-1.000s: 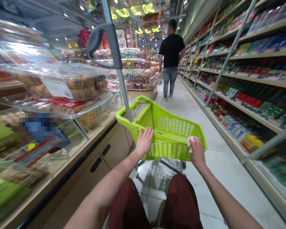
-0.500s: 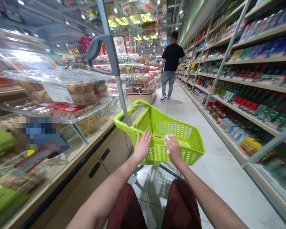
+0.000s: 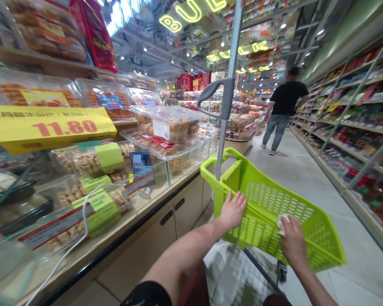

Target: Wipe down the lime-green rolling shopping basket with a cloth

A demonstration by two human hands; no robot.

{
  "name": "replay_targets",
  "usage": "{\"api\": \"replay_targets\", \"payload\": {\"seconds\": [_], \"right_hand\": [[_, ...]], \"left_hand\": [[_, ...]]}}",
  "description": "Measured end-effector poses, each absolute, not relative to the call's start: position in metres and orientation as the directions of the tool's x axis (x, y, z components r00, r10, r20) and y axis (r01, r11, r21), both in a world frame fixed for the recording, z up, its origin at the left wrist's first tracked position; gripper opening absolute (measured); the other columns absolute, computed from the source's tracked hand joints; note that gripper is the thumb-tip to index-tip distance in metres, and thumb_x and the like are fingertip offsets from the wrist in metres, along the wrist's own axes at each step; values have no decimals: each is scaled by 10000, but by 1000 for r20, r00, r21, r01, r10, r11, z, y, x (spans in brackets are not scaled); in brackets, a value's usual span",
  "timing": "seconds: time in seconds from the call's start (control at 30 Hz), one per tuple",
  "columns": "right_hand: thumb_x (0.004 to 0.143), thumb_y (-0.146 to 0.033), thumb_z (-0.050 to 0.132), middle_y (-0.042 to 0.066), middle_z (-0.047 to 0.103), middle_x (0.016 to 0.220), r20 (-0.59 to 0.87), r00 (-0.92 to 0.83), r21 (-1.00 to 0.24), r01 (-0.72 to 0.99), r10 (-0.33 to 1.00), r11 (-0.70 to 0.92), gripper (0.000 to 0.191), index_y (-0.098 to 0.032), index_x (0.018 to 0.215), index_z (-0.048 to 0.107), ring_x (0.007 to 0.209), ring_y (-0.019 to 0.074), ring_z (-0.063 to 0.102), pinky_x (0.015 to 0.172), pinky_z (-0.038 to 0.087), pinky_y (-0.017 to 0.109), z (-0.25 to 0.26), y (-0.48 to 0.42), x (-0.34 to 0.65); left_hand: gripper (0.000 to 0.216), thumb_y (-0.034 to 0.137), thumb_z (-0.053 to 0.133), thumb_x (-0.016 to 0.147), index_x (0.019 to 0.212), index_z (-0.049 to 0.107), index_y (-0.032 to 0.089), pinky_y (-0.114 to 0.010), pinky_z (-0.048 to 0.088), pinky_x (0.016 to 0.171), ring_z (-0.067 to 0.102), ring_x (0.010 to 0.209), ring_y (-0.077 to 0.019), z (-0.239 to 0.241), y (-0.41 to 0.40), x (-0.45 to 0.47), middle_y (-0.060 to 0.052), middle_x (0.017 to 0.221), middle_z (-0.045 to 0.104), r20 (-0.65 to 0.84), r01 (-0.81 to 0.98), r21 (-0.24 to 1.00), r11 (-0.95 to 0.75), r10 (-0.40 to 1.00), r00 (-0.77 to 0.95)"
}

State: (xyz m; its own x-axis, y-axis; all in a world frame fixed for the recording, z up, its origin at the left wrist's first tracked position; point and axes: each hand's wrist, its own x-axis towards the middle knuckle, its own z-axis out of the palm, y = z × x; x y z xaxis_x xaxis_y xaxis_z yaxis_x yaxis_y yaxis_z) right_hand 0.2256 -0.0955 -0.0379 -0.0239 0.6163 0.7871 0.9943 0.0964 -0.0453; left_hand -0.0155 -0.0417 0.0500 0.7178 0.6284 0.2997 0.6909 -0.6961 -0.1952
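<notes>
A lime-green shopping basket (image 3: 274,197) with perforated sides sits on a wheeled frame in front of me, tilted in view. My left hand (image 3: 233,210) lies over its near rim, fingers stretched out and resting on the plastic. My right hand (image 3: 292,238) is closed on a crumpled white wipe (image 3: 282,224), held at the near rim farther right; whether it is tissue or cloth I cannot tell. Beyond my left hand rises the metal pole (image 3: 222,142) with a grey loop handle (image 3: 213,100).
On the left, a display counter (image 3: 185,182) holds clear packs of biscuits (image 3: 161,127) and a yellow price sign (image 3: 54,127). A white cable (image 3: 84,216) hangs over its edge. Stocked shelves (image 3: 360,123) line the right. A person in a black top (image 3: 287,100) stands in the aisle ahead.
My view has turned left, so the basket, the shelves and the person appear farther right. My right hand with the wipe is now farther from my left hand along the rim.
</notes>
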Motion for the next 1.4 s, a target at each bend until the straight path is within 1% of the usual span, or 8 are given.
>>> {"api": "replay_targets", "payload": {"seconds": [0.23,0.43,0.57,0.77,0.87,1.13,1.3,1.4], "right_hand": [[747,-87,336,154,400,1266,781,-140,-7,973,609,232,468,-134,1204,425,1234,292,309,953,360,496,-25,-60,162],[714,-118,374,155,428,1226,725,-95,51,995,682,84,431,-135,1132,479,1200,321,344,898,392,478,-49,-105,262],[719,-174,392,153,444,1176,774,32,-37,999,632,-6,413,-145,1121,484,1146,334,379,885,391,500,-47,-115,278],[730,-90,337,146,376,1281,780,-42,-153,955,625,255,487,-144,1203,436,1222,280,317,967,345,487,-18,-68,165],[729,-58,332,133,345,1322,763,-76,-149,946,642,289,502,-149,1212,439,1262,270,263,983,332,480,-11,-54,126],[754,-85,385,136,376,1317,726,-76,-47,986,683,160,426,-161,1159,494,1245,291,305,947,359,491,-33,-93,201],[705,-52,416,131,362,1333,725,80,-147,988,684,40,491,-167,1176,496,1241,309,301,939,356,522,-29,-114,219],[702,-35,398,137,358,1340,727,94,-226,968,680,107,506,-146,1186,496,1248,303,285,970,327,525,-17,-103,181]], "left_hand": [[580,231,398,778,1332,287,101,-526,86,1054,134,1321,-245,59,-32,-33,-117,1425,247,325,711,-237,-662,635,701],[547,211,357,806,1337,280,109,-533,103,1049,115,1326,-247,62,-27,-52,-119,1428,238,379,754,-275,-596,653,655],[534,213,348,815,1334,287,103,-543,109,1043,118,1324,-259,58,-28,-48,-132,1419,253,408,763,-265,-590,648,643],[533,211,360,808,1325,304,97,-536,118,1043,127,1321,-262,57,-28,-43,-135,1413,266,403,773,-254,-581,663,631],[533,202,359,805,1326,304,104,-533,118,1047,138,1319,-255,57,-30,-45,-123,1414,270,404,771,-256,-584,660,634],[560,187,357,797,1346,266,119,-528,112,1051,114,1326,-248,55,-33,-51,-112,1431,232,399,777,-249,-579,669,627],[601,151,380,758,1345,265,92,-525,89,1056,81,1331,-255,51,-37,-40,-130,1431,221,393,792,-195,-579,693,604],[615,138,385,741,1342,268,75,-502,76,1067,56,1334,-245,45,-45,-30,-124,1431,221,395,774,-170,-610,677,621]]}}
